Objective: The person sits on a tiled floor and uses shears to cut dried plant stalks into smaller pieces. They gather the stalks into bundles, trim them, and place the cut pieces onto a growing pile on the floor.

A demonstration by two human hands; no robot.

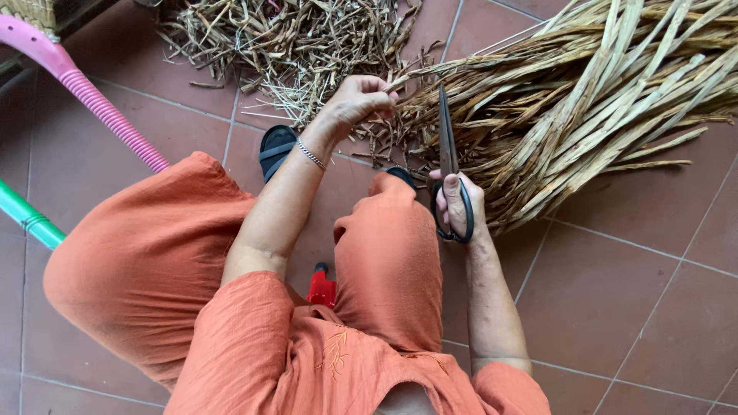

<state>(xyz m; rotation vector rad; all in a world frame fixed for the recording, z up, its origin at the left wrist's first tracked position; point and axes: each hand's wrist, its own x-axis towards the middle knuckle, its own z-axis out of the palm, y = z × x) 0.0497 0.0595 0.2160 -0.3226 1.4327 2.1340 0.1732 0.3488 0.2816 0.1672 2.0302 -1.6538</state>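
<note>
Hands: right [459, 201] grips scissors [447, 146] (black-handled), left [355, 101] leaves [569, 100].

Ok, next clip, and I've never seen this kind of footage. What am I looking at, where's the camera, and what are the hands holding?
There is no machine here: a person works with two bare hands. The single picture comes from a camera worn on the person's head, looking straight down, so you see orange clothing, knees and a dark sandal from above. The right hand grips black-handled scissors, blades pointing away into a big bundle of dried, straw-coloured leaf strips lying on the reddish tiled floor. The left hand, with a thin bracelet at the wrist, pinches the strips' near ends beside the blades. A pile of short dry trimmings lies further away. At the left edge are a pink ribbed tube and a green pole.
</note>
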